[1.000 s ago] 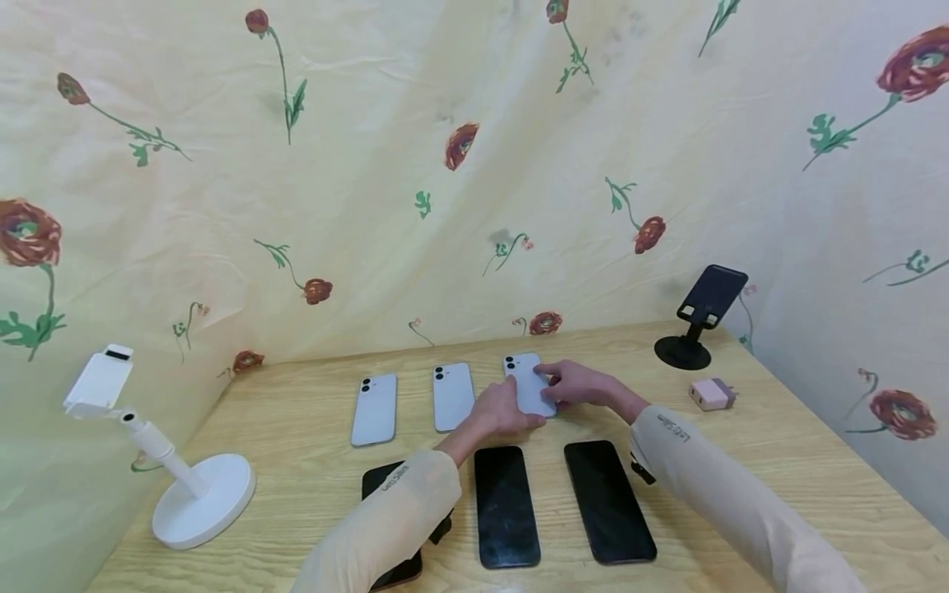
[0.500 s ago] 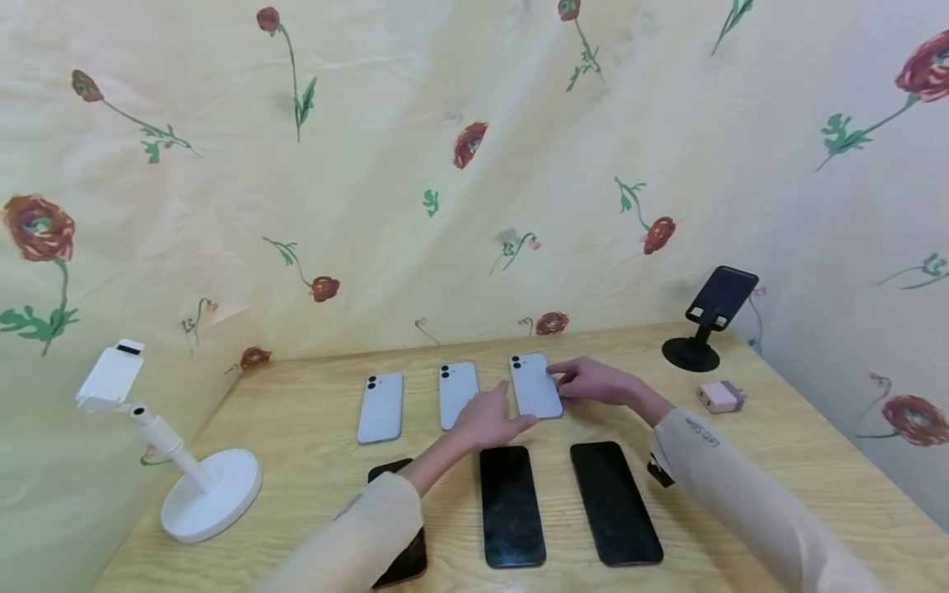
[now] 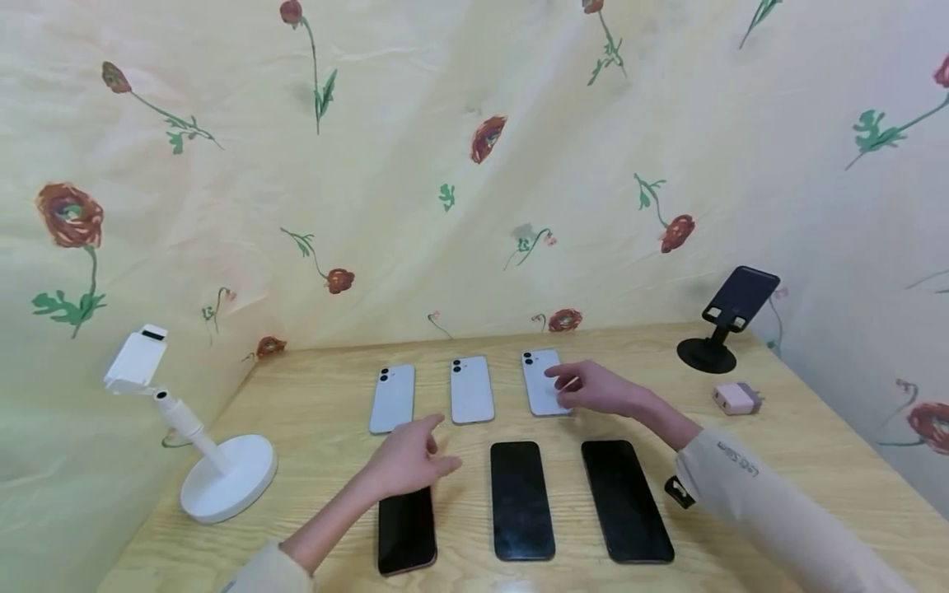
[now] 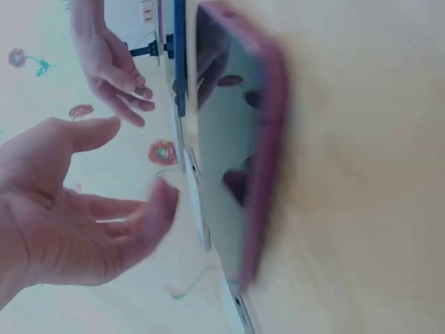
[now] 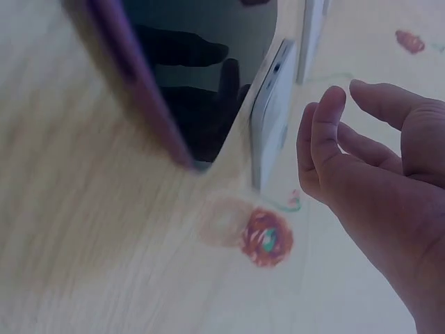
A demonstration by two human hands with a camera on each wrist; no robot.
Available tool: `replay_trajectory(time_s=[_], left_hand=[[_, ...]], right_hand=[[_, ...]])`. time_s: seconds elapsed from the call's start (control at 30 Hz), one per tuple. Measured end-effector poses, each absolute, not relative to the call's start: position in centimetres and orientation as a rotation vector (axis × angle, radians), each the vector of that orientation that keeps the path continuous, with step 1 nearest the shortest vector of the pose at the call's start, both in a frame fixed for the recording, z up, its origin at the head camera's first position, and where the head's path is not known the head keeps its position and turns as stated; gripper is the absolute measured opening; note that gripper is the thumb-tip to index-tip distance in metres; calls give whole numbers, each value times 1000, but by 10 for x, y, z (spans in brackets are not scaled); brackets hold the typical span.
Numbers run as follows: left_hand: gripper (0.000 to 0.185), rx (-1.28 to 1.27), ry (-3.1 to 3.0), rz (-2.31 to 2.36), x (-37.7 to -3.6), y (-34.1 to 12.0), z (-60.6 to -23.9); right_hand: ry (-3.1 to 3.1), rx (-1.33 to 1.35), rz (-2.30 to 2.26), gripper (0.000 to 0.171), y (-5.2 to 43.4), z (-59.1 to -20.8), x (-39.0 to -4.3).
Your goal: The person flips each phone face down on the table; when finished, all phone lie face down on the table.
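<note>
Cream flowered cloth behind and along both sides, light wood-grain bench in front of me. On my feeds, left hand: fingers spread loosely, thumb apart, nothing held; it hovers over the far end of the left black phone, and the left wrist view shows a gap between. Right hand: fingers relaxed, slightly bent, nothing gripped; from head height it overlaps the right edge of the right pale phone, but in the right wrist view I see the fingertips apart from the phones.

Nearest those: middle pale phone and left pale phone make a back row with the right one, all backs up, camera lenses at the upper left. Front row, dark glass up: the left black phone, middle black phone, right black phone, side by side, well spaced. I get fingers mirrored in the glass in the right wrist view.

Farther out: white stand at left on a round base, black stand back right, pale pink plug near it.
</note>
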State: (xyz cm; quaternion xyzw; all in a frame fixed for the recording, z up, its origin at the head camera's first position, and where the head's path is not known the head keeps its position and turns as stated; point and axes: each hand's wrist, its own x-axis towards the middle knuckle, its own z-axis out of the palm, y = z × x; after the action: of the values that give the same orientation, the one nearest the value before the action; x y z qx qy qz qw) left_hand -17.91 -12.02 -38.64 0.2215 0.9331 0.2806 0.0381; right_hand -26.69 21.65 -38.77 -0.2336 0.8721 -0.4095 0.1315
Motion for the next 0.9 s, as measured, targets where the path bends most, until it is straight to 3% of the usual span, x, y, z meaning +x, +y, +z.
replay_trajectory(time_s=[0.37, 0.9], left_hand=[[104, 572, 2758, 729, -134, -162, -391], [117, 564, 2686, 743, -113, -185, -403]], right_hand=[[2429, -825, -1231, 52, 186, -391, -237], [2349, -961, -1198, 46, 129, -391, -215]])
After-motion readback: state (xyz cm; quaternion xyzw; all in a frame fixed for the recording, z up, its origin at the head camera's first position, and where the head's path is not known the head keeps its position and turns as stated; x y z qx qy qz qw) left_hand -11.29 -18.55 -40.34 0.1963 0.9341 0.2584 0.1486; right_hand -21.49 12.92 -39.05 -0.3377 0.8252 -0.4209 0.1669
